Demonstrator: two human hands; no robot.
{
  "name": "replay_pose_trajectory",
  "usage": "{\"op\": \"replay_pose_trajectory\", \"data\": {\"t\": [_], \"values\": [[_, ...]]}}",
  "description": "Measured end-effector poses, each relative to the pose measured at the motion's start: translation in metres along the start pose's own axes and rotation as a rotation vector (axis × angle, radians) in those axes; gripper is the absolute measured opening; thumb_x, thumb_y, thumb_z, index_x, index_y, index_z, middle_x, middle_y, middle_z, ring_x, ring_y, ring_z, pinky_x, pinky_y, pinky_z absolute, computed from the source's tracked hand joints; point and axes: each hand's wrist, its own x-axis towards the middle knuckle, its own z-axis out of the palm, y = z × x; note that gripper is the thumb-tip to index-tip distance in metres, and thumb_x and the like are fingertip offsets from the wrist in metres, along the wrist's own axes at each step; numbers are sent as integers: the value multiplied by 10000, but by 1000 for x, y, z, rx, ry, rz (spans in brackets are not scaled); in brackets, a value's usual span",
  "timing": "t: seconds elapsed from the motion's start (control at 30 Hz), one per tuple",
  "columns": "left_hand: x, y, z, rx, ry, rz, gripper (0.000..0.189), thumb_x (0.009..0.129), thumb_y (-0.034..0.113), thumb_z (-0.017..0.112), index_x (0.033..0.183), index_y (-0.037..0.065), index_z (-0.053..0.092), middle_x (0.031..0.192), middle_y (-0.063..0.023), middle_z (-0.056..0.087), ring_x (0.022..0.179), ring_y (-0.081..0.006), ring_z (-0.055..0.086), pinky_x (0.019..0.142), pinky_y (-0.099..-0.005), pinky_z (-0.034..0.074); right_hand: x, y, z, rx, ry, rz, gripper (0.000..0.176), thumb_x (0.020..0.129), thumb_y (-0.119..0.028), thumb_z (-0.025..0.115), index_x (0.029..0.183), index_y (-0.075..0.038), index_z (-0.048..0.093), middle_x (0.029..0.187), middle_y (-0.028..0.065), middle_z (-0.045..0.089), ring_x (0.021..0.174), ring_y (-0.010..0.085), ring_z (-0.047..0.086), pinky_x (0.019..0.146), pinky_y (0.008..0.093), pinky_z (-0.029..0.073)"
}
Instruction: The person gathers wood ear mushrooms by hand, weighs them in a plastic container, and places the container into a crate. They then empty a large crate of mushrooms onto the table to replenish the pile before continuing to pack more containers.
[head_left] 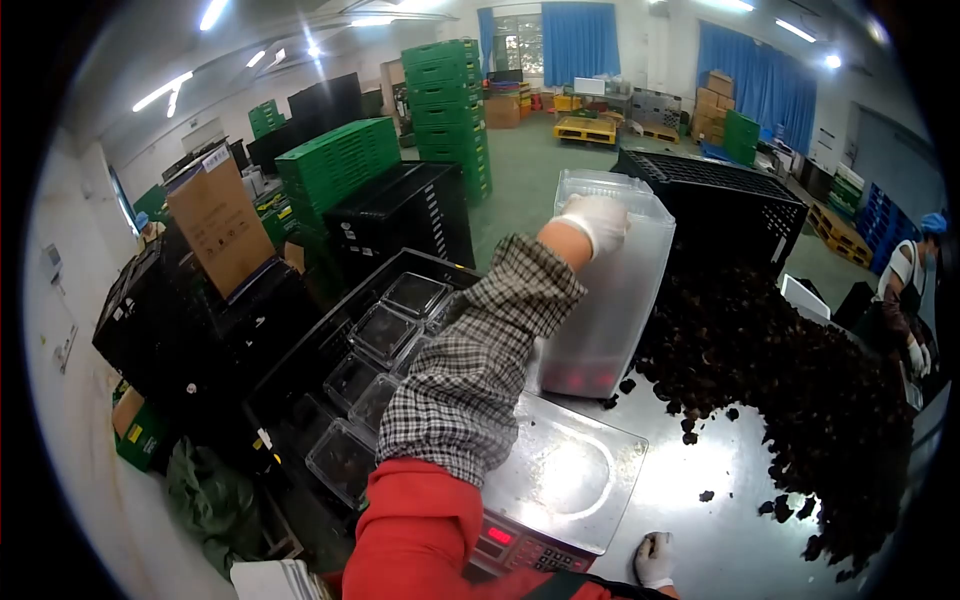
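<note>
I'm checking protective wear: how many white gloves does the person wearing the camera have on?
2: one on the left hand, at the top of the tall translucent container; one on the right hand, low in the picture, beside the scale. Both show.

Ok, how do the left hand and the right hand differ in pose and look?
The left hand is far forward, at the tall plastic container; the right hand is close in, beside the scale. The right hand shows dark patches; the left hand looks mostly white. Both are white-gloved.
</note>
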Motion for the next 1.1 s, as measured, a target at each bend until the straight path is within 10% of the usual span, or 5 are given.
{"op": "replay_pose_trajectory", "data": {"t": [0.33, 0.57, 0.9, 0.97, 1.1], "values": [[16, 9, -23, 107, 174, -233, 378, 731, 328, 744, 962, 33, 694, 996, -188, 675, 961, -330, 647, 831, -407, 517, 5, -21, -24, 42, -22, 34, 32, 779, -84, 596, 809, -81, 609, 794, 138, 598, 694, 353, 594, 625, 437, 483], [-102, 72, 30, 202, 1050, 241, 324, 746, 302, 738, 686, 95, 496, 673, -79, 528, 660, -276, 547, 591, -394, 430, 3, -6, -17, 86, 11, -56, 18, 771, -120, 600, 774, -115, 617, 766, 111, 606, 650, 331, 594, 593, 429, 482], [-283, 191, 237, 142, -245, -226, 339, 703, 259, 766, 928, 48, 626, 806, -125, 607, 803, -312, 597, 737, -424, 467, 2, 17, -51, 243, -309, -207, 245, 872, -219, 505, 1044, -96, 628, 991, 148, 616, 872, 341, 617, 759, 422, 515], [-284, 220, 237, 112, 416, -92, 482, 701, 224, 779, 1103, 19, 607, 1028, -171, 604, 969, -337, 568, 860, -434, 442, 0, 18, -69, 440, -274, -103, 184, 863, -177, 547, 1001, -79, 619, 943, 124, 608, 832, 338, 606, 751, 399, 513], [-245, 302, 217, -427, 397, 150, 528, 714, 174, 773, 1169, 0, 568, 1178, -187, 561, 1089, -356, 524, 941, -427, 407, -28, 58, -117, 398, -44, -154, 187, 822, -124, 604, 993, -50, 621, 987, 136, 607, 897, 336, 593, 797, 418, 499]]}}
